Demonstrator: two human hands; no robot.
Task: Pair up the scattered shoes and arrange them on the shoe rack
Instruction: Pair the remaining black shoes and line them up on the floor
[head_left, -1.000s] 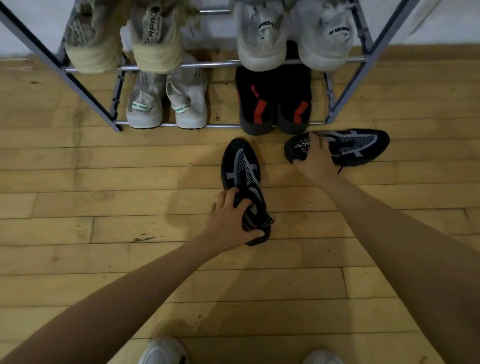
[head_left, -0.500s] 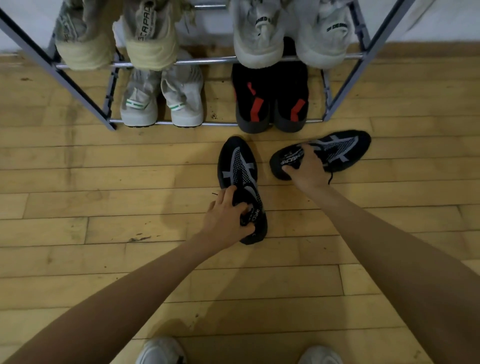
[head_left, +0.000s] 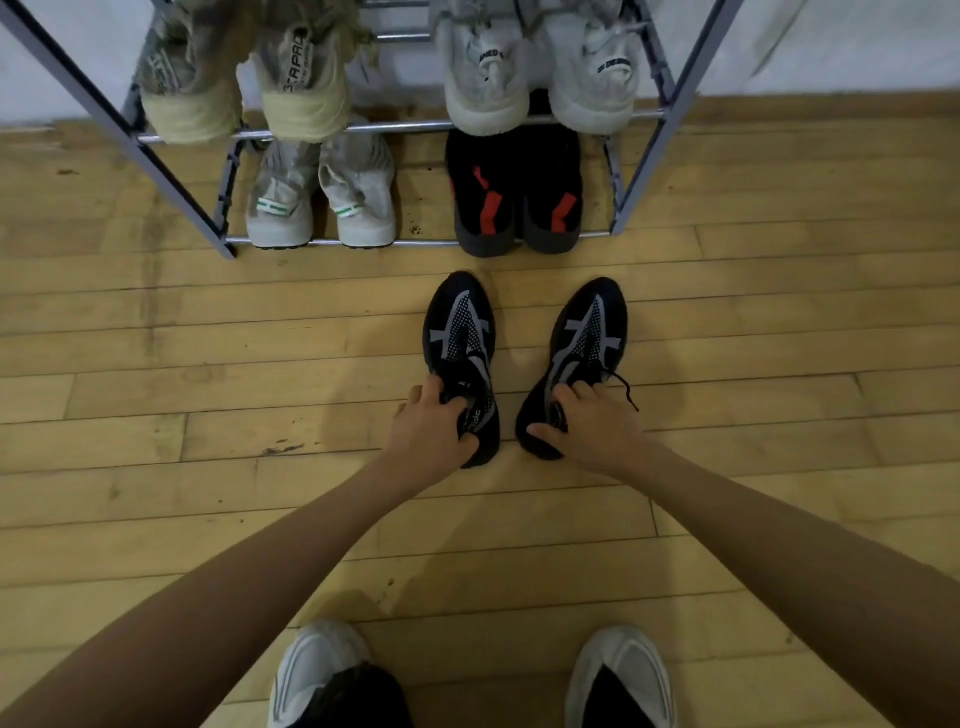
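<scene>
- Two black shoes with grey mesh stand on the wooden floor (head_left: 156, 364) just in front of the shoe rack (head_left: 171, 171), toes toward it, side by side with a gap of bare board between them.
- Left hand (head_left: 431, 431) is closed on the heel and collar of the left black shoe (head_left: 460, 332), thumb at the back, fingers curled into the opening.
- Right hand (head_left: 587, 426) grips the right black shoe (head_left: 587, 338) the same way, at the heel opening; a loose lace end trails out beside that hand.
- Four pairs already sit on the rack: tan shoes (head_left: 244, 88) and white shoes (head_left: 540, 73) on the upper rail, pale grey shoes (head_left: 322, 197) and black shoes with red marks (head_left: 514, 197) on the lower one.
- Both rails look full across the width in view; whether another tier lies above cannot be told.
- Handling, as a guess: these knit uppers look soft and light, so the collar will fold under a pinch. Hooking fingers inside the heel with the thumb outside gives the firmest hold, since the heel is likely the stiffest part.
- Soles look rubbery and should not slide on the rails, yet the rack is open bars, so each shoe needs to bridge two of them.
- The loose lace could snag on a rail, so it is better tucked in.
- The person's own white shoes (head_left: 317, 670) show at the bottom edge.
</scene>
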